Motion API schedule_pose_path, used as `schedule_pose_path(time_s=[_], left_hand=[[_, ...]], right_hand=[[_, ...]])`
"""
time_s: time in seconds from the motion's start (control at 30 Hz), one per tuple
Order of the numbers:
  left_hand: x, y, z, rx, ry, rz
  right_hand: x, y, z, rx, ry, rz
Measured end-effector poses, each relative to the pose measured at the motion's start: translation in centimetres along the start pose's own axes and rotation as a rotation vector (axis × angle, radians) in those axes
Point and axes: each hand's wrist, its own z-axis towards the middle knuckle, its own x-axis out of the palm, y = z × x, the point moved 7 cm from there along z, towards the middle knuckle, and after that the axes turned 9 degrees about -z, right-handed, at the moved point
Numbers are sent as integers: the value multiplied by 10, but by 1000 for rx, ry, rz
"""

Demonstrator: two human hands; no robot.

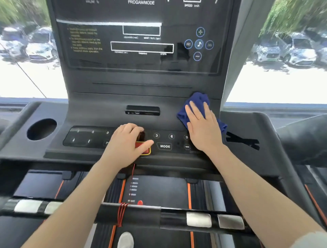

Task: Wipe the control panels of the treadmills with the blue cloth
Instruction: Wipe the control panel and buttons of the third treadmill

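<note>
Head view: "MODE" key (165,146), "PROGAM/MODE" lettering (141,2)

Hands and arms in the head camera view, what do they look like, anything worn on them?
Both forearms are bare, with no watch or gloves. The right hand wears a thin gold-coloured ring on one finger. The left hand shows no jewellery. A bit of light grey sleeve shows at the right upper arm.
</note>
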Motion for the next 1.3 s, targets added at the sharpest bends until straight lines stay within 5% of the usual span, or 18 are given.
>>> schedule_pose_path(time_s=[0.37, 0.43, 0.53, 0.6, 0.9, 1.13, 1.3], left_hand=[[-44, 32, 48, 130, -95, 108], [-58, 40, 60, 102, -151, 140], [-65, 55, 75, 49, -168, 158], [-62, 60, 79, 50, -162, 150], [-78, 59, 79, 159, -257, 77], [-94, 84, 78, 140, -264, -75], [-99, 101, 76, 116, -284, -42]], right_hand=[[10, 77, 50, -281, -58, -80], [10, 48, 41, -133, -75, -93], [1, -18, 21, 350, -53, 34], [-15, -36, 21, 435, -130, 73], [-43, 39, 74, 47, -377, 48], [-57, 182, 119, -310, -387, 76], [-52, 165, 118, -347, -381, 47]])
